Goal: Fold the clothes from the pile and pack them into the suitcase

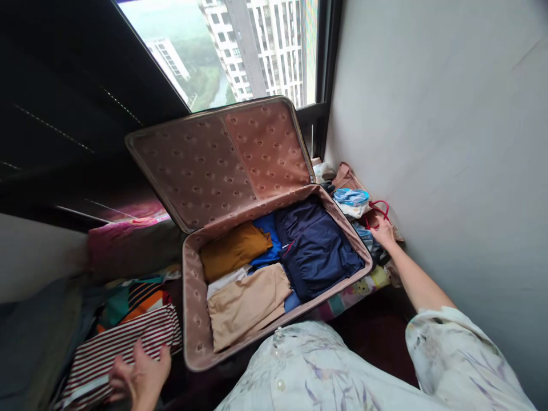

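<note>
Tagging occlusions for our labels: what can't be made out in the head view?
Right hand: head view; fingertips too small to confirm a grip on the red loop.
Left hand: head view; blurred, so contact with striped cloth is unclear.
Blue cloth: head view; full shape hidden by navy garment and mustard garment.

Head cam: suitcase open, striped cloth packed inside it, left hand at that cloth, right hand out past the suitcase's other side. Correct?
Not quite: the striped cloth isn't inside the suitcase. The head view shows it outside, beside the suitcase. The suitcase is open, the left hand is at that cloth, and the right hand is out past the other side.
</note>
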Demonstrator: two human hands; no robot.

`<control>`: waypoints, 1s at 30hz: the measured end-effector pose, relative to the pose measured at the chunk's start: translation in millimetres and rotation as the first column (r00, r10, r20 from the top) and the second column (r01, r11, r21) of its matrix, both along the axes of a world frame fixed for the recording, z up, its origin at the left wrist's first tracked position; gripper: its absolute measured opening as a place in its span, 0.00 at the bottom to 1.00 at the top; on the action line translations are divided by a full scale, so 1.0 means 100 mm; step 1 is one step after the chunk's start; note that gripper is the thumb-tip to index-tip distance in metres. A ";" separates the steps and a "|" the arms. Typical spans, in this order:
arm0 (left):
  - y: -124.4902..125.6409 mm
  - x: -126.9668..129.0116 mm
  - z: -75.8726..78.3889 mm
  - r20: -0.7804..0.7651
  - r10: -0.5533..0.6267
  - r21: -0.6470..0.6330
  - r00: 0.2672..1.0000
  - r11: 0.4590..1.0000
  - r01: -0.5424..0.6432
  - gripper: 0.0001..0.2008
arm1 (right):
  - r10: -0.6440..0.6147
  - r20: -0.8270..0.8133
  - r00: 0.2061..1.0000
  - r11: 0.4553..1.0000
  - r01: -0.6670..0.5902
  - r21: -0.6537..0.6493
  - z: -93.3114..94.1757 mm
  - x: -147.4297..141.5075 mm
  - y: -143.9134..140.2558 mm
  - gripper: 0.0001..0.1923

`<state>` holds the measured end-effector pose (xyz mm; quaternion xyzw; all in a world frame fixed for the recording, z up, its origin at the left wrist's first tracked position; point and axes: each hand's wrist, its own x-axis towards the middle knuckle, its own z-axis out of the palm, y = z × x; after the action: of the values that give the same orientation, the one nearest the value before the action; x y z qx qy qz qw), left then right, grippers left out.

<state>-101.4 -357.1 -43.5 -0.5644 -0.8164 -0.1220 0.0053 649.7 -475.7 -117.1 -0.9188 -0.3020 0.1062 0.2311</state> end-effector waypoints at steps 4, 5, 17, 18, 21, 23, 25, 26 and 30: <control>0.03 0.33 0.09 0.003 -0.024 0.069 1.000 0.997 0.024 0.33 | 0.042 0.330 0.943 0.988 0.009 -0.152 0.17 -0.13 0.33 0.36; 0.05 0.41 0.11 -0.002 -0.040 0.077 0.999 0.996 0.040 0.32 | 0.044 0.389 0.920 0.985 0.026 -0.171 0.22 -0.16 0.38 0.36; 0.17 1.61 0.05 0.116 -0.444 -0.036 0.888 0.892 0.451 0.21 | 0.459 0.296 0.838 0.873 -0.363 -0.326 0.01 -0.10 0.95 0.48; 0.16 1.71 0.02 0.149 -0.469 -0.045 0.871 0.876 0.479 0.20 | 0.439 0.305 0.845 0.884 -0.344 -0.317 -0.02 -0.07 1.00 0.48; 0.16 1.97 -0.08 0.259 -0.532 -0.048 0.806 0.827 0.561 0.19 | 0.391 0.343 0.854 0.908 -0.296 -0.298 -0.03 0.00 1.16 0.43; 0.16 2.08 -0.15 0.329 -0.559 -0.031 0.761 0.799 0.600 0.19 | 0.400 0.319 0.859 0.902 -0.308 -0.303 0.04 0.05 1.26 0.32; 0.16 2.14 -0.21 0.390 -0.575 -0.015 0.719 0.777 0.629 0.18 | 0.417 0.257 0.872 0.892 -0.336 -0.303 0.12 0.12 1.36 0.19; 0.16 2.15 -0.24 0.417 -0.582 -0.006 0.698 0.766 0.643 0.18 | 0.407 0.221 0.886 0.894 -0.337 -0.294 0.17 0.16 1.41 0.17; 0.12 2.13 -0.35 0.524 -0.581 0.036 0.622 0.745 0.666 0.16 | 0.264 0.122 0.957 0.946 -0.231 -0.228 0.39 0.40 1.55 0.18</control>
<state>112.1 -344.7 -78.3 -0.7587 -0.5473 -0.1924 -0.2963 689.7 -321.2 -78.5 -0.8982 -0.4188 0.0960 0.0933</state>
